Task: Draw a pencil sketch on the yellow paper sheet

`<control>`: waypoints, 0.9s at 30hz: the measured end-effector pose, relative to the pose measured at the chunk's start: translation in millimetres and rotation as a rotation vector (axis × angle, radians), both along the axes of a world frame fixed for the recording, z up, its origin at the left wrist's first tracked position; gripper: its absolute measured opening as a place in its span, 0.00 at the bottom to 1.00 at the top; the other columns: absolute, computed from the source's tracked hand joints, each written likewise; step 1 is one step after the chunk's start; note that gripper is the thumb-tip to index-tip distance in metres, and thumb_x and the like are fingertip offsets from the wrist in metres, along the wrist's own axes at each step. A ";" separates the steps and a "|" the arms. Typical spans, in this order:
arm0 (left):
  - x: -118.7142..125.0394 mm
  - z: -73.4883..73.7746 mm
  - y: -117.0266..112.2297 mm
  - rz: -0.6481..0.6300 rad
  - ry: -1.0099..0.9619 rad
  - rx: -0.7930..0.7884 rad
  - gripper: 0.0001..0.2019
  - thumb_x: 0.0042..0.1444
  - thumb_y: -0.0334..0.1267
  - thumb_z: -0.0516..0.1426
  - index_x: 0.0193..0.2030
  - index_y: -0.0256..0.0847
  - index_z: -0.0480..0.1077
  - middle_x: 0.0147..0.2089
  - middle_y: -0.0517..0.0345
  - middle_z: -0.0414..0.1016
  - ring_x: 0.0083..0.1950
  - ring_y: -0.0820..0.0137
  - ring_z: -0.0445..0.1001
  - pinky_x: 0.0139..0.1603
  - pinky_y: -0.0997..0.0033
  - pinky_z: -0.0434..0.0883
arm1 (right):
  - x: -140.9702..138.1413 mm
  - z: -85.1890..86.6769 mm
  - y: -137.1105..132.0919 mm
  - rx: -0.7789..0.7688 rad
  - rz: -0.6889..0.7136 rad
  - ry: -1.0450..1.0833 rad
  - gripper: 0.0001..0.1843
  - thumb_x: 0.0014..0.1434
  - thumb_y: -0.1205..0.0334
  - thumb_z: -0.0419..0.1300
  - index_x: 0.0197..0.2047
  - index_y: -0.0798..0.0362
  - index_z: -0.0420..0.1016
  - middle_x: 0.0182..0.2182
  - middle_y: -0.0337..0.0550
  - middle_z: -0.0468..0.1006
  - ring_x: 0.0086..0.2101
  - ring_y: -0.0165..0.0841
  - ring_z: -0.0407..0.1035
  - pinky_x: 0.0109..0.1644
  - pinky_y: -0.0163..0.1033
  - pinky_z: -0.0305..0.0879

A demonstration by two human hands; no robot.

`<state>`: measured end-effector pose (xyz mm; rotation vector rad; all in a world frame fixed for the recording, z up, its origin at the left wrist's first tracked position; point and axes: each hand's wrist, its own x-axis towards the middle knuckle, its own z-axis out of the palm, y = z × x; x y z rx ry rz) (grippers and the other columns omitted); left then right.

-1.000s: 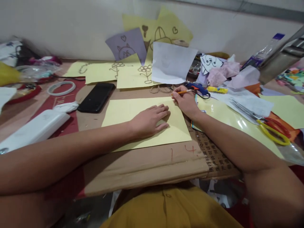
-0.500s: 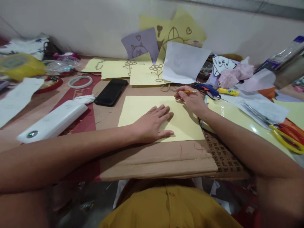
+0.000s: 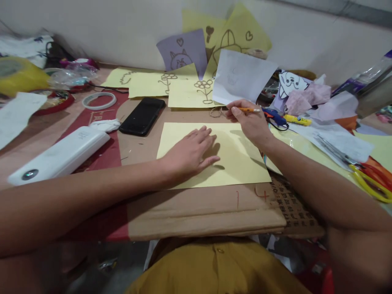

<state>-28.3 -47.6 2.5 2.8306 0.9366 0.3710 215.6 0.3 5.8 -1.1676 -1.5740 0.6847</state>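
Pale yellow paper sheet [image 3: 235, 163], likely flimsy, is pinned by the spread left hand [image 3: 190, 153]; an orange pencil [image 3: 248, 109] is pinched at two o'clock by the right hand [image 3: 252, 124].

Matt, smooth yellow paper sheet [image 3: 241, 163] lay on matt brown cardboard [image 3: 196, 212] with a rougher, fibrous face. The pencil [image 3: 249, 109] had an orange lacquered barrel with slight sheen. The phone [image 3: 142, 116] was glossy black and glass-like; the white case [image 3: 61, 155] was smooth satin plastic. The scissors [image 3: 352, 166] combined bright metal blades with glossy yellow plastic handles. The yellow film [image 3: 306, 153] gleamed with light reflections, whereas the pink tissue [image 3: 301, 98] was crumpled, soft and matt.
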 end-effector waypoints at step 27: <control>-3.0 -10.0 3.3 -0.025 -0.015 0.055 0.18 0.70 0.48 0.55 0.53 0.33 0.74 0.57 0.41 0.74 0.57 0.51 0.73 0.58 0.49 0.73 | -4.7 -20.5 -30.8 -0.151 0.120 0.024 0.20 0.67 0.40 0.62 0.49 0.47 0.79 0.43 0.43 0.83 0.46 0.34 0.78 0.52 0.43 0.77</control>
